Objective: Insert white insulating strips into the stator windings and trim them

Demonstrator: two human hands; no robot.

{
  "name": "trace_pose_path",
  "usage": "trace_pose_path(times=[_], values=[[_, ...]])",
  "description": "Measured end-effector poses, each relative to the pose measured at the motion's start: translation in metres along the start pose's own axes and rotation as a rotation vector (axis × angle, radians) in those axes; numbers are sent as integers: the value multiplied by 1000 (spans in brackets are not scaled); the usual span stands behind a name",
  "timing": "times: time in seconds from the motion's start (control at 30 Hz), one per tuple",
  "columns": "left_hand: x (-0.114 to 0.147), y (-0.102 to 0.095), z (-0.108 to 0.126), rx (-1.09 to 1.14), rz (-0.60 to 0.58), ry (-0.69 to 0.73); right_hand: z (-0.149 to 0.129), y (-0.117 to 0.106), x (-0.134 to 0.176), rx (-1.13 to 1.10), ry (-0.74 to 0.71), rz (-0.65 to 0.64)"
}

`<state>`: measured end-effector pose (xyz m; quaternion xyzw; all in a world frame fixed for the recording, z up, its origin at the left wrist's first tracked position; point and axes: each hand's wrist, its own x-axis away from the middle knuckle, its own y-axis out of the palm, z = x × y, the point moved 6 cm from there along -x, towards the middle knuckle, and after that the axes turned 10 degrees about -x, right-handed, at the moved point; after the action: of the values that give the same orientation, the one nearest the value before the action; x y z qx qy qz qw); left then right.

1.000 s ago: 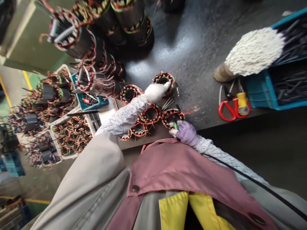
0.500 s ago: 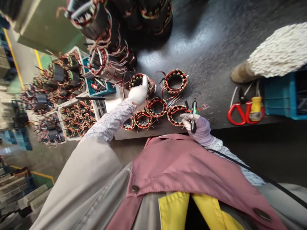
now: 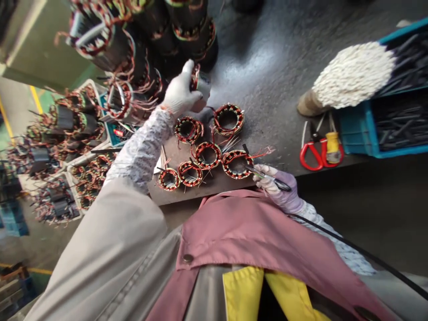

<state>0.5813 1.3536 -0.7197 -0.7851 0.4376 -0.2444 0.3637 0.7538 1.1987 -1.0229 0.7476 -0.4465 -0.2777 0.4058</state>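
Note:
My left hand [image 3: 182, 91], in a white glove, is closed around a small grey motor stator [image 3: 203, 84] with copper wires, above the back of the ring group. On the bench below lie several wound stators with red and black rims, among them one stator [image 3: 187, 129] just below my left hand. My right hand [image 3: 265, 178], gloved with a purple cuff, grips a slim tool [image 3: 279, 183] with a metal tip and a dark handle end; its kind is unclear. The tip reaches the rim of the nearest right stator [image 3: 237, 165].
Tall stacked stators [image 3: 113, 49] stand at the back left, beside crates of wired stators [image 3: 90, 178]. Red-handled scissors [image 3: 311, 157], a yellow-handled tool [image 3: 332, 142], a bundle of white sleeves [image 3: 354, 76] and a blue bin [image 3: 357, 129] of black tubes are at the right.
My left hand has moved up and away from the near stators and now holds a stator. The tool in my right hand has swung from upright to pointing left. The view has shifted right.

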Motion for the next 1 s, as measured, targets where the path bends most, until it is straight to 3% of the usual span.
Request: trace_pose_path(times=[0.07, 0.17, 0.3, 0.37, 0.43, 0.53, 0.6, 0.63, 0.7, 0.77, 0.83, 0.9, 1.0], values=[[-23, 15, 12, -214, -9, 104, -5, -12, 1, 27, 2, 99], [-45, 53, 5, -414, -83, 174, -3, -22, 5, 15, 33, 257], [-39, 96, -21, -348, -200, 323, 8, -9, 5, 7, 89, 380], [-25, 99, -28, -247, -243, 408, 10, 5, 1, 66, 79, 382], [-6, 89, -37, -181, -223, 383, 8, 19, -6, 210, 16, 347], [43, 63, -58, -30, -35, 233, 3, 37, -19, 479, -125, 249], [95, 63, -75, 201, 75, 206, 4, 46, -29, 613, -186, 194], [123, 75, -84, 319, 79, 189, 6, 52, -35, 674, -199, 166], [178, 118, -102, 557, -23, 143, 13, 63, -47, 797, -199, 110], [227, 179, -118, 766, -228, 15, 21, 76, -58, 899, -165, 31], [265, 240, -132, 992, -434, -215, 31, 90, -66, 952, -113, -81], [290, 285, -144, 1208, -554, -445, 40, 102, -70, 981, -69, -184], [299, 315, -163, 1389, -552, -634, 48, 113, -70, 1051, -45, -263]])
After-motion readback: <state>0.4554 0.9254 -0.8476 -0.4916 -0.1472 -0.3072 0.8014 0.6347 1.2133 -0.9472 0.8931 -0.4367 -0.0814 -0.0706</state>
